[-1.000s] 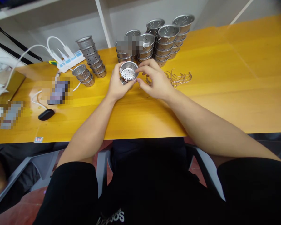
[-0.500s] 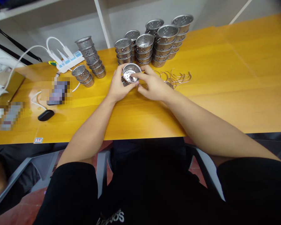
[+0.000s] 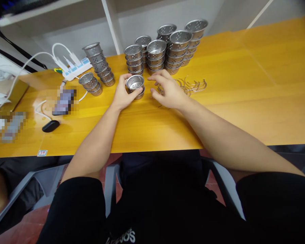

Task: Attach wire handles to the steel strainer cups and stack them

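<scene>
My left hand point(image 3: 123, 95) is closed around a shiny perforated metal cup point(image 3: 135, 82), its thumb across the near side. This cup sits on top of another one, upright on the table. Just to the right, my right hand point(image 3: 167, 89) holds nothing; its fingers are bent and apart, with a gap between them and the cup. Thin curved wire pieces point(image 3: 193, 86) lie in a loose heap beside and partly behind the right hand. Close behind my hands rise stacks of the same perforated cups point(image 3: 156, 51).
Two more cup stacks point(image 3: 99, 64) lean at the left. A white power strip point(image 3: 77, 69) with cables, a blurred phone point(image 3: 64, 102) and a black oval device point(image 3: 51, 126) lie on the yellow table point(image 3: 244, 112). Part of another person shows at the far left edge.
My right hand has drawn back from the cup, its fingers leaving the rim. My left hand has moved the cup slightly left and down, over a second cup.
</scene>
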A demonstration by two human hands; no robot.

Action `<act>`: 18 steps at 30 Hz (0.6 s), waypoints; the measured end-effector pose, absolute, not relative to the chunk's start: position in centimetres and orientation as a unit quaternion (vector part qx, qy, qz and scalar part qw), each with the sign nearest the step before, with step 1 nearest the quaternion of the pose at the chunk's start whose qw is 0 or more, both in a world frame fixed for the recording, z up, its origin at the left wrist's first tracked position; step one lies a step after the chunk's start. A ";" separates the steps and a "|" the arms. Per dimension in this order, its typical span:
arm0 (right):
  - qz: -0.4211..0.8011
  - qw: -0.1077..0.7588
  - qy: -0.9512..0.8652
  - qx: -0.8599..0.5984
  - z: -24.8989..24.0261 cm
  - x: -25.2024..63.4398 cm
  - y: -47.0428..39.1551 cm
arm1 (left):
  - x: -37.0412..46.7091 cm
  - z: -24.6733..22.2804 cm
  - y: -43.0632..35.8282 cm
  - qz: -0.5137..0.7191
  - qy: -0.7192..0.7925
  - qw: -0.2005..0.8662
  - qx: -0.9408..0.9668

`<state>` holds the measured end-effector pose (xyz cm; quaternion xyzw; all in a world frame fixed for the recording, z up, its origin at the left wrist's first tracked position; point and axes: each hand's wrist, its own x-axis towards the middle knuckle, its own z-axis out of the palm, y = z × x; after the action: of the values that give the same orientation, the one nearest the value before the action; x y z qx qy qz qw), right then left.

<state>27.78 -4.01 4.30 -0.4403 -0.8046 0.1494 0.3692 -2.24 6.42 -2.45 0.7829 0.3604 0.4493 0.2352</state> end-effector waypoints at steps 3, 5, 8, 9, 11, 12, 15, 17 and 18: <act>0.152 0.370 -0.804 -0.439 4.1 27.8 -3.9 | -2.1 -3.0 6.4 0.431 0.358 0.255 0.788; 0.152 0.374 -0.804 -0.436 4.0 27.9 -3.8 | -2.1 -3.3 6.6 0.423 0.356 0.256 0.793; 0.154 0.378 -0.804 -0.433 3.8 27.9 -3.7 | -2.4 -3.5 7.1 0.420 0.353 0.256 0.796; 0.156 0.378 -0.803 -0.433 3.8 27.9 -3.7 | -2.5 -3.5 7.3 0.418 0.353 0.257 0.796; 0.161 0.374 -0.804 -0.434 3.7 27.9 -3.6 | -2.7 -3.5 7.5 0.415 0.355 0.257 0.797; 0.162 0.372 -0.804 -0.434 3.6 27.9 -3.6 | -2.7 -3.4 7.5 0.413 0.356 0.257 0.798; 0.160 0.368 -0.806 -0.436 3.6 28.0 -3.6 | -2.8 -3.2 7.6 0.414 0.363 0.257 0.794; 0.160 0.364 -0.807 -0.437 3.6 28.0 -3.6 | -2.8 -3.0 7.4 0.420 0.371 0.255 0.788; 0.161 0.362 -0.807 -0.438 3.6 28.0 -3.6 | -2.7 -2.9 7.3 0.422 0.376 0.253 0.785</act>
<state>28.04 -3.62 3.62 -0.4380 -0.8073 0.1606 0.3616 -2.69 7.31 -2.94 0.7851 0.3758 0.4222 0.2534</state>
